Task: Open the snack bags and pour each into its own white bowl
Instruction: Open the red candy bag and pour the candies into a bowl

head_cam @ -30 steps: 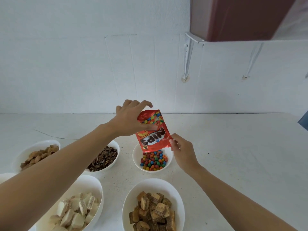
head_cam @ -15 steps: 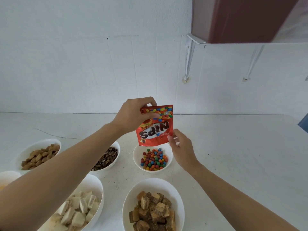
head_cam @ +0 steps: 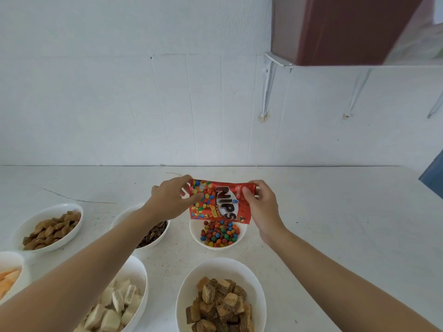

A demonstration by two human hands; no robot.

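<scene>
The left hand pinches the left edge of a red candy bag, thumb on the printed face and fingers behind it, while the right hand grips the bag's upper right corner between thumb and fingers. Held this way, the bag hangs in the air between both hands, its face turned to the camera with the lettering running at a slant, and its lower edge sits directly over the candy bowl. That small white bowl holds a heap of round coloured candies in red, blue, green, yellow and orange. Whether the bag's lower edge is open cannot be told. Just left of the candy bowl, partly hidden behind the left forearm, is a bowl of dark striped seeds. Further left of it stands a bowl of brown pillow-shaped biscuits. Nearer the camera than the candy bowl is a larger bowl of brown layered wafer chunks, and to the left of that a bowl of pale wafer pieces. At the far left edge a bowl with orange pieces is only partly seen. All bowls rest on a white table, with a white wall behind the candy bowl.
</scene>
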